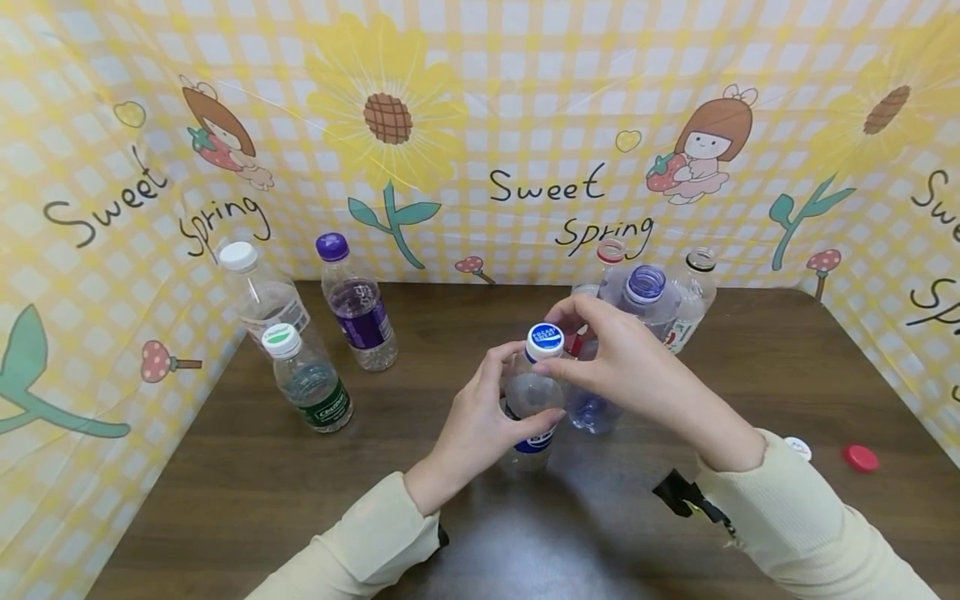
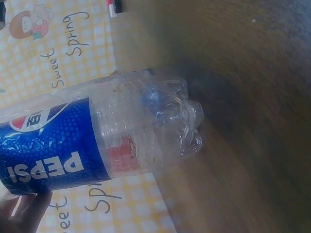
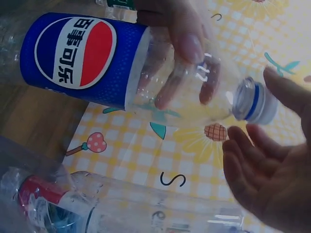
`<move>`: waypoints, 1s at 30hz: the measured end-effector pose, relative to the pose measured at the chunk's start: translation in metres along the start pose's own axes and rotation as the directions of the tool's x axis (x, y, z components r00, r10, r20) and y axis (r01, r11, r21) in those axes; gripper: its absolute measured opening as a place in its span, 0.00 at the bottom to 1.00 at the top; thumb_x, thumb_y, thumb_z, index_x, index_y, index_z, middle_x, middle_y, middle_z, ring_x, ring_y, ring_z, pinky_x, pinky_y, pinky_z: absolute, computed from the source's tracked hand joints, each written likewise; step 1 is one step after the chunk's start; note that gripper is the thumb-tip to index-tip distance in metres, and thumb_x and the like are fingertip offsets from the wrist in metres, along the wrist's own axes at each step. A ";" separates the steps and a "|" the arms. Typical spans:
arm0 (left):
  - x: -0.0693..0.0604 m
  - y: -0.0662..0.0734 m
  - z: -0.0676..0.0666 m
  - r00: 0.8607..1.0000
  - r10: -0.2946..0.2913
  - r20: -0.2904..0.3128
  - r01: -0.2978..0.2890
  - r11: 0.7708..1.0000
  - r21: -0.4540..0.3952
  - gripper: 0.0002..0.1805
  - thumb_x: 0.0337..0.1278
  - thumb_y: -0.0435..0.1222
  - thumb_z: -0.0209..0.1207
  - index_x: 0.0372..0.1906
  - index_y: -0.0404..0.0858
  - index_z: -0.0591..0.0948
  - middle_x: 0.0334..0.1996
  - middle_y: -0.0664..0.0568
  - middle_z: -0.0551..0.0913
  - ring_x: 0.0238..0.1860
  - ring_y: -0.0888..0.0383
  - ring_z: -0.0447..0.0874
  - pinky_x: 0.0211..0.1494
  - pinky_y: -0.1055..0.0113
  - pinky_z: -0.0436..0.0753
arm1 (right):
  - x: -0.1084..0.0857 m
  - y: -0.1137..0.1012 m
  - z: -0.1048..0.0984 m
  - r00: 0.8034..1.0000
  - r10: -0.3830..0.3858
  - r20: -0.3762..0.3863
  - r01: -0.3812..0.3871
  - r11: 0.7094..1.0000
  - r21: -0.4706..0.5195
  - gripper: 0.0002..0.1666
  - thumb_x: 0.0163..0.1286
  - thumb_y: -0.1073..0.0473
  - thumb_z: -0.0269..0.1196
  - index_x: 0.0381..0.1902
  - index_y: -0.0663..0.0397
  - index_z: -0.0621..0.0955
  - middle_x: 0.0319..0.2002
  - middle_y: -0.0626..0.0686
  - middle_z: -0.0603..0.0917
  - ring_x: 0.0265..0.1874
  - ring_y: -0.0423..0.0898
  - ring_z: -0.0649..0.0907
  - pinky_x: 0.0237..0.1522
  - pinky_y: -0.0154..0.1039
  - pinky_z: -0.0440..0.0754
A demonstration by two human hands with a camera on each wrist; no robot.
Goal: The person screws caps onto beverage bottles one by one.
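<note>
My left hand [image 1: 480,417] grips the upper body of a clear Pepsi bottle [image 2: 53,145] with a blue label. The bottle stands upright near the middle of the table, and a white cap with a blue top [image 1: 545,340] sits on its neck. My right hand [image 1: 622,358] is around that cap. In the right wrist view, its thumb and fingers are spread to either side of the white cap [image 3: 262,104], with a gap showing. Behind the bottle's clear shoulder, left-hand fingers [image 3: 167,90] show through.
At left stand three capped bottles: a white-capped one [image 1: 262,292], a green-labelled one [image 1: 318,400] and a purple-capped one [image 1: 363,325]. At right stand uncapped bottles, including a bluish one [image 1: 592,412] and one with a black neck ring [image 1: 693,300]. A red cap [image 1: 861,457] and a white cap [image 1: 798,448] lie near the right sleeve.
</note>
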State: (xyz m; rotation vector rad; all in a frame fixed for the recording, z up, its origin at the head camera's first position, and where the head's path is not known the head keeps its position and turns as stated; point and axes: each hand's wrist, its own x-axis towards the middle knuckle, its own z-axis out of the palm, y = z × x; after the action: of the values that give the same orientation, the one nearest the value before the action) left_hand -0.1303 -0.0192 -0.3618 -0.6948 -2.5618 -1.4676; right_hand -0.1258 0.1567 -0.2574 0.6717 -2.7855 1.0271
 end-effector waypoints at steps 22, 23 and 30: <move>0.000 0.001 0.001 0.999 0.035 -0.015 -0.035 0.999 0.014 0.43 0.44 0.44 0.72 0.64 0.46 0.61 0.55 0.47 0.75 0.56 0.52 0.78 0.55 0.54 0.81 | -0.002 0.006 -0.006 0.999 0.003 0.040 -0.006 0.997 0.083 0.21 0.60 0.60 0.68 0.52 0.54 0.80 0.41 0.51 0.85 0.40 0.46 0.81 0.43 0.41 0.81; 0.000 0.001 0.001 0.999 0.036 -0.019 -0.036 0.999 0.015 0.43 0.44 0.44 0.73 0.64 0.46 0.61 0.55 0.47 0.76 0.56 0.52 0.78 0.55 0.54 0.81 | -0.001 0.006 -0.005 0.999 0.014 0.031 -0.017 0.996 0.083 0.20 0.59 0.60 0.69 0.51 0.54 0.81 0.40 0.51 0.85 0.39 0.46 0.81 0.42 0.40 0.81; 0.001 0.000 0.002 0.999 0.034 -0.036 -0.033 0.999 0.028 0.43 0.43 0.45 0.73 0.63 0.46 0.61 0.52 0.46 0.77 0.53 0.52 0.79 0.52 0.56 0.82 | 0.001 0.007 0.004 0.997 0.077 -0.004 -0.076 0.993 0.086 0.24 0.56 0.56 0.72 0.48 0.56 0.77 0.39 0.53 0.82 0.37 0.46 0.80 0.38 0.36 0.81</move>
State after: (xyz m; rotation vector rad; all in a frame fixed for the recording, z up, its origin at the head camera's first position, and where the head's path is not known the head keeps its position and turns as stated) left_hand -0.1307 -0.0170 -0.3628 -0.6974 -2.5255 -1.4186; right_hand -0.1292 0.1584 -0.2644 0.5733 -2.7946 1.1671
